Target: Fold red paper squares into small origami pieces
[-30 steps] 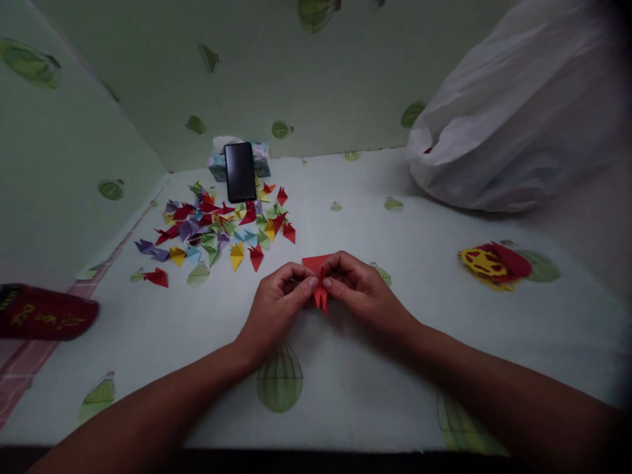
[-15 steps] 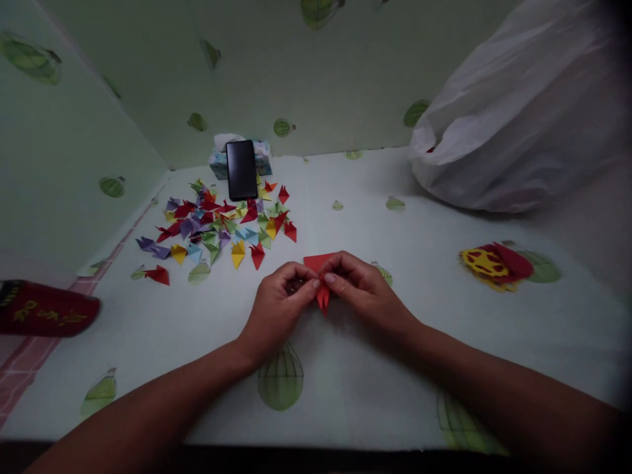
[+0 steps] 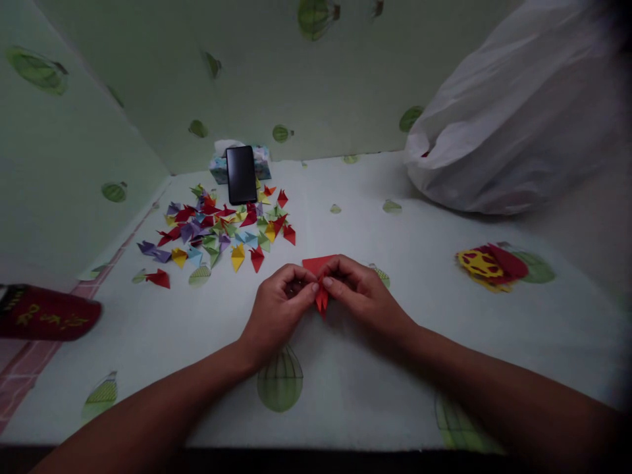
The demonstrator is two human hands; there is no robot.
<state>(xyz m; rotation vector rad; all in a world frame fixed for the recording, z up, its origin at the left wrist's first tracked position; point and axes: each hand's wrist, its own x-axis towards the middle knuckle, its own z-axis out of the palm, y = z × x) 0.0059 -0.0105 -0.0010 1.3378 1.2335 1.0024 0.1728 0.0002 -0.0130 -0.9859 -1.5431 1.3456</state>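
A small red folded paper [image 3: 321, 304] is pinched between my two hands at the middle of the table, its split pointed end toward me. My left hand [image 3: 284, 299] grips its left side with thumb and curled index finger. From the other side my right hand [image 3: 363, 289] pinches it the same way, the thumbs nearly touching. Just beyond my fingertips a flat piece of red paper [image 3: 316, 264] shows; whether it joins the folded piece is hidden by my fingers. To the far left lies a spread of small folded paper cranes [image 3: 237, 257] in several colours.
A dark phone [image 3: 241, 175] leans on a tissue box [image 3: 218, 168] behind the cranes. At left lies a dark red object with yellow characters [image 3: 54, 316]. Yellow and red cut-out pieces [image 3: 481, 263] lie at right, before a large white plastic bag [image 3: 486, 145]. Walls bound the table's back and left.
The camera view has shifted slightly. Both hands keep the same pinch on the red folded paper, with hardly any visible finger movement.
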